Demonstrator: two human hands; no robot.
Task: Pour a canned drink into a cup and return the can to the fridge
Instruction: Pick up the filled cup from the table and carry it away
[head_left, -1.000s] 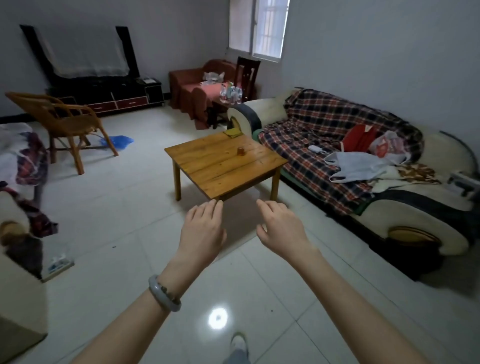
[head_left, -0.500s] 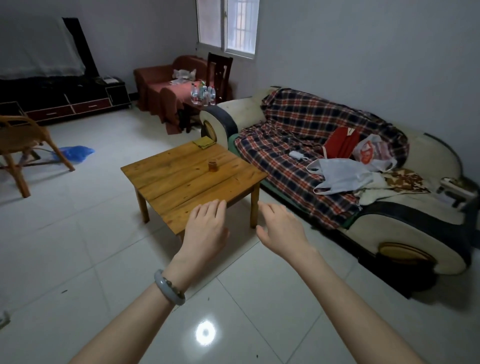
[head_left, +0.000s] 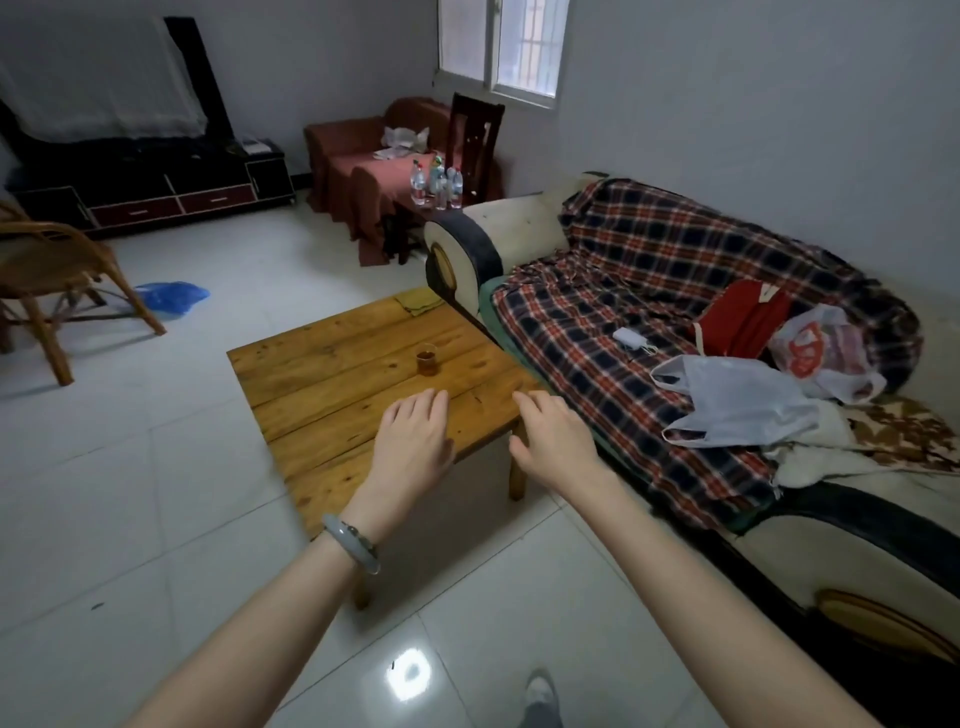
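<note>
- My grey shoe shows at the bottom edge, on the glossy white tiled floor.
- My left grip stretches forward, palm down, with the fingers straight and close together. It is released and holds nothing. A pale grey-green stone bangle circles that wrist.
- My right grip reaches out beside it, apart from the left, with its fingers loosely extended. It is also released and empty.
- Both grips overlap the near corner of the low square counter of yellow-brown wooden planks; I cannot tell whether either touches it.
- The small clear glass cup, holding brown liquid, stands upright near the middle of the counter. It is beyond my fingertips and apart from both grips.
- A folded yellow-green cloth lies on the counter's far corner, just beside the sofa arm.
- To the right runs the cream sofa with black trim, draped in a red, navy and white plaid blanket.
- On the blanket lie a small white device, a red bag and a pale plastic carrier bag.
- To the left stands a brown wicker chair, with a crumpled blue plastic bag on the floor near it.
- Beyond the sofa arm is a cluster of clear plastic bottles, and a black television cabinet lines the far wall.
</note>
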